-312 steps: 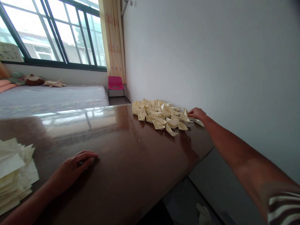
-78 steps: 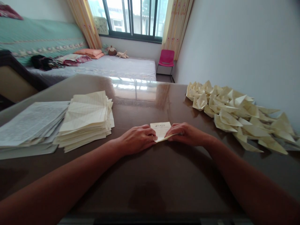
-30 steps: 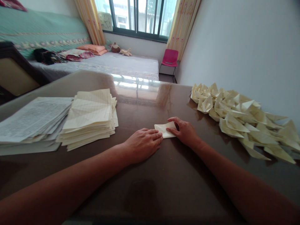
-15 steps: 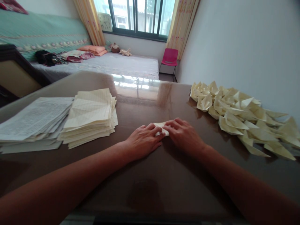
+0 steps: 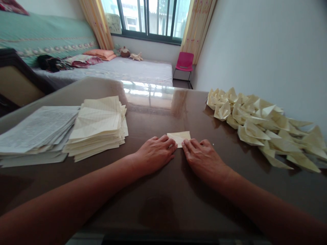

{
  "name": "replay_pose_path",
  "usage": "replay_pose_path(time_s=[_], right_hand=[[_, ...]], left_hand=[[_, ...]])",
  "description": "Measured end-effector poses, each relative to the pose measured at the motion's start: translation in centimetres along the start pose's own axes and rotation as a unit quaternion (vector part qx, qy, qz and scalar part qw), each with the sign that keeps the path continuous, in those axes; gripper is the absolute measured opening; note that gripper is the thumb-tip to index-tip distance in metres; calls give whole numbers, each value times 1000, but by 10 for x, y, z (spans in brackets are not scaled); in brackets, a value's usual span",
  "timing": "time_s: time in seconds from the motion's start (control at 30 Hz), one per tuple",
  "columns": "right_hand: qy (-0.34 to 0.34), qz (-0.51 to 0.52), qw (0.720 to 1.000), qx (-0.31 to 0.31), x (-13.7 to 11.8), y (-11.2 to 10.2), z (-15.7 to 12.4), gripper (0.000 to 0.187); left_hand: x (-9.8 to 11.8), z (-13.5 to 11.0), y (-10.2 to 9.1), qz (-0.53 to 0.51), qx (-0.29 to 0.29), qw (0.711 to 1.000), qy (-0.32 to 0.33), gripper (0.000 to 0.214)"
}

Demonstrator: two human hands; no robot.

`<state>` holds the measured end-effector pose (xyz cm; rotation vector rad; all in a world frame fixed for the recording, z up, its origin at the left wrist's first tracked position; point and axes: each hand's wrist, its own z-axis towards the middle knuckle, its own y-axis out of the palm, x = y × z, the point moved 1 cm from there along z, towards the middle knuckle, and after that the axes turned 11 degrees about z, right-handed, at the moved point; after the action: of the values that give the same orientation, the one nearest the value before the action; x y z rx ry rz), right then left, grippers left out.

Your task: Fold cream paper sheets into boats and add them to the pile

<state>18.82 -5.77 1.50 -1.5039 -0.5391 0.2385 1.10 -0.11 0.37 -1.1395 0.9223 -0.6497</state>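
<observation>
A small folded piece of cream paper [image 5: 179, 137] lies flat on the brown table in front of me. My left hand [image 5: 158, 151] is closed on its left edge, with thumb and bent fingertips at the lower left corner. At the lower right corner lies my right hand [image 5: 200, 154], its fingers stretched out flat and their tips touching the paper's edge. The upper part of the paper is uncovered; its lower corners are partly hidden under my fingers.
On the left are a stack of cream lined sheets [image 5: 97, 119] and a stack of grey printed sheets [image 5: 35, 127]. A heap of folded cream paper shapes [image 5: 255, 119] covers the table's right side. Beyond the glossy table [image 5: 150, 119] stand a bed [image 5: 143, 69] and a pink chair [image 5: 184, 62].
My right hand has slid down and right off the paper's middle, fingers now straighter. More of the paper shows. My left hand has stayed nearly in place.
</observation>
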Motion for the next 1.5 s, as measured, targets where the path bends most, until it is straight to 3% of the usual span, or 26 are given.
replay_pose_path(time_s=[0.37, 0.6, 0.77, 0.93, 1.17, 1.5], right_hand=[[62, -7, 997, -38, 5, -4, -4, 35], [52, 2, 999, 2, 5, -2, -2, 34], [-20, 54, 998, 39, 3, 5, 6, 43], [19, 30, 999, 31, 11, 8, 10, 40], [60, 35, 997, 34, 24, 12, 14, 35], [63, 101, 991, 58, 29, 10, 16, 29]], left_hand=[[-1, -5, -10, 10, -18, 1000, -12, 21], [-3, -5, -7, 10, -9, 1000, -27, 24], [-7, -5, -4, -11, 3, 999, -35, 25], [-8, -5, -4, -33, 21, 998, -44, 23], [-14, -1, 5, -32, 49, 989, -135, 34], [-12, 3, 15, -194, 77, 961, -182, 49]])
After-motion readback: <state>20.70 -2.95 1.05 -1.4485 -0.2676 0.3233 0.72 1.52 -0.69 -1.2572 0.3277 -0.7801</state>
